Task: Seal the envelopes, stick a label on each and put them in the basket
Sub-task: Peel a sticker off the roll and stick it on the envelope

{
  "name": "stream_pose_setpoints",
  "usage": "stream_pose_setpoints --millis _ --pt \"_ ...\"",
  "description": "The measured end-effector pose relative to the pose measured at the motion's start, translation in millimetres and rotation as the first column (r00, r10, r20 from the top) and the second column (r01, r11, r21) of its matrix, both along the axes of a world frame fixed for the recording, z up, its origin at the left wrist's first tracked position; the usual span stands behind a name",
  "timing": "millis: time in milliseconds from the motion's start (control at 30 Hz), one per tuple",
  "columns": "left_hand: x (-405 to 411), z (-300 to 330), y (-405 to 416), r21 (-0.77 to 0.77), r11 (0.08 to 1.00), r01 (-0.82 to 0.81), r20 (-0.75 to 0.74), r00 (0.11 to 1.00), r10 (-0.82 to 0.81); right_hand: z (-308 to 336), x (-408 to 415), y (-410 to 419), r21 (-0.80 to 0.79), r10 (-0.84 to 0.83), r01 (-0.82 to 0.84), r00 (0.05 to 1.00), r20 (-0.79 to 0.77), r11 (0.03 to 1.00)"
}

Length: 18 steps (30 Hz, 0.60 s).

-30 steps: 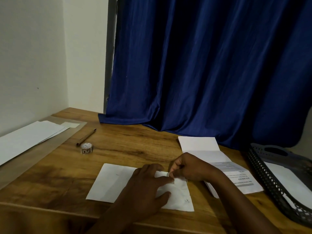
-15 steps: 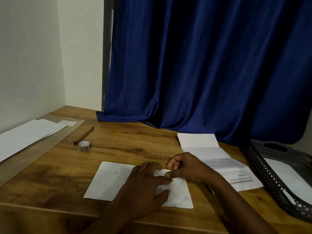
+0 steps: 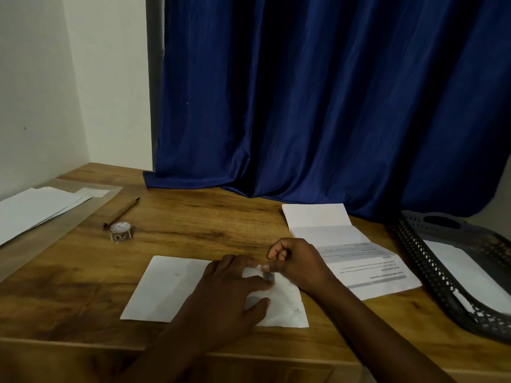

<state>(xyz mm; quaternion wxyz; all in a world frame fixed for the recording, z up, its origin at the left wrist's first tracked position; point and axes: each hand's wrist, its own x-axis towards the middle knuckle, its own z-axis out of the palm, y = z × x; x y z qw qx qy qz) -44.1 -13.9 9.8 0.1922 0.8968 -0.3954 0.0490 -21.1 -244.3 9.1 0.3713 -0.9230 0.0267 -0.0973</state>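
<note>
A white envelope (image 3: 171, 288) lies flat near the table's front edge. My left hand (image 3: 232, 294) rests on its right half with fingers spread, pressing it down. My right hand (image 3: 296, 261) has curled fingers and pinches a small dark label (image 3: 268, 276) against the envelope's upper right part, just beyond my left fingertips. A small roll of labels (image 3: 120, 231) sits to the far left. The dark perforated basket (image 3: 431, 261) stands at the right with a white envelope (image 3: 464, 280) inside.
A brown pen (image 3: 121, 212) lies beside the label roll. An unfolded printed letter (image 3: 345, 250) lies between my right hand and the basket. White sheets (image 3: 33, 208) rest on a clear folder at far left. A blue curtain (image 3: 331, 106) hangs behind the table.
My right thumb and finger have come down onto the envelope, and a small dark label now shows under them. My left hand stays pressed on the envelope.
</note>
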Motion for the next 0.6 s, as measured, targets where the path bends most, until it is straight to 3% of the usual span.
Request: stream_pose_setpoints --millis 267,600 --pt "-1.1 -0.8 -0.7 -0.020 1.000 -0.012 -0.006 1.000 0.011 -5.6 0.3 2.3 -0.035 -0.042 0.045 0.995 0.088 0.998" --pt "-0.3 -3.1 -0.2 -0.060 0.998 0.012 -0.001 1.000 -0.012 -7.2 -3.5 2.4 -0.062 -0.020 0.024 0.997 0.072 0.998"
